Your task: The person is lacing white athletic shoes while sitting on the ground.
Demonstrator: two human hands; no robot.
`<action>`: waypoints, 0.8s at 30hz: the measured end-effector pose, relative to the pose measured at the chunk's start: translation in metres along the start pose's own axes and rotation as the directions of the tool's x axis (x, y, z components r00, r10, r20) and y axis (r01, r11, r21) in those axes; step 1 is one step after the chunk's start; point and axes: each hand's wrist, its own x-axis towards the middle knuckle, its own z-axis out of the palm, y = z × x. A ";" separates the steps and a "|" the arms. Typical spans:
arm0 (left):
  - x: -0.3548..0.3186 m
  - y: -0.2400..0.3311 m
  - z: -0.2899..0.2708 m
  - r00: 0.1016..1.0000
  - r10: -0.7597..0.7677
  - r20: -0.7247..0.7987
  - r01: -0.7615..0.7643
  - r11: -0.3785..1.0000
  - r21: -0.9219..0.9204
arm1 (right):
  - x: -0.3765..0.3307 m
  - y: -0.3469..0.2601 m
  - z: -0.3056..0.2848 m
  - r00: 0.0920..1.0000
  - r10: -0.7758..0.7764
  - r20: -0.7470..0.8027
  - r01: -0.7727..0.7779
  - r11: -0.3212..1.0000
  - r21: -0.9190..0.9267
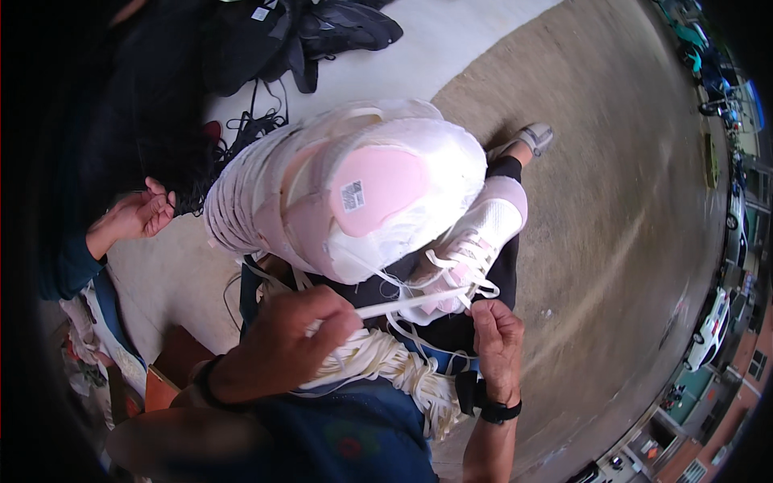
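A white shoelace (407,304) runs taut from my left hand (299,332) toward my right hand (498,332). My left hand is closed around its flat length. The fingers of my right hand pinch a lace beside the eyelets. Between and just beyond my hands lies a white and pink shoe upper (491,225), its laces in loose loops across the front. A thick bundle of off-white laces (386,362) rests on my lap below. Left of the upper, a large stack of nested pink and white shoe uppers (298,193) rises close to my hands.
At the left, another person's hand (145,211) holds black laces near a dark heap of black shoe uppers (338,32). A foot in a grey shoe (535,138) rests on the concrete floor (612,201). Parked vehicles (708,330) line the far right.
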 end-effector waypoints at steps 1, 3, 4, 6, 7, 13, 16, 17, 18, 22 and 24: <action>-0.002 0.005 -0.004 1.000 -0.002 0.016 0.002 1.000 0.004 | 0.000 0.001 -0.004 1.000 0.011 -0.011 -0.011 1.000 0.006; -0.005 0.013 -0.009 0.996 -0.043 -0.082 0.036 0.995 -0.094 | 0.000 0.000 -0.013 1.000 0.031 0.004 -0.031 0.998 -0.054; -0.006 0.013 -0.010 0.987 0.071 -0.142 -0.090 0.987 -0.134 | 0.001 0.000 -0.015 1.000 0.000 -0.007 0.000 0.998 -0.067; -0.005 0.006 -0.013 0.963 0.203 -0.176 -0.246 0.931 -0.271 | 0.002 0.003 -0.020 1.000 -0.002 -0.029 0.000 0.997 -0.075; -0.005 0.004 -0.016 0.967 0.197 -0.164 -0.245 0.898 -0.366 | 0.003 0.007 -0.023 0.999 -0.013 -0.040 0.010 0.998 -0.059; 0.000 -0.009 -0.019 0.973 0.190 -0.129 -0.228 0.722 -0.653 | 0.001 0.020 -0.030 0.997 0.006 -0.082 -0.004 0.999 0.034; -0.007 -0.009 -0.010 0.988 0.150 -0.019 -0.118 0.687 -0.716 | -0.002 0.023 -0.029 0.997 -0.005 -0.083 0.010 0.998 0.059; -0.010 -0.007 -0.007 0.996 0.070 0.052 -0.009 0.675 -0.737 | -0.003 0.025 -0.029 0.997 -0.022 -0.077 0.027 0.997 0.066; -0.014 -0.017 -0.003 0.994 0.090 0.067 -0.014 0.693 -0.721 | -0.004 0.026 -0.028 0.996 -0.028 -0.079 0.034 0.997 0.073; -0.028 -0.024 -0.007 0.998 0.002 -0.062 -0.047 0.683 -0.729 | -0.006 0.030 -0.028 0.985 -0.156 -0.068 0.159 0.987 0.038; -0.023 -0.026 -0.017 0.997 0.075 -0.019 -0.062 0.623 -0.780 | -0.006 0.033 -0.029 0.984 -0.169 -0.061 0.172 0.984 0.051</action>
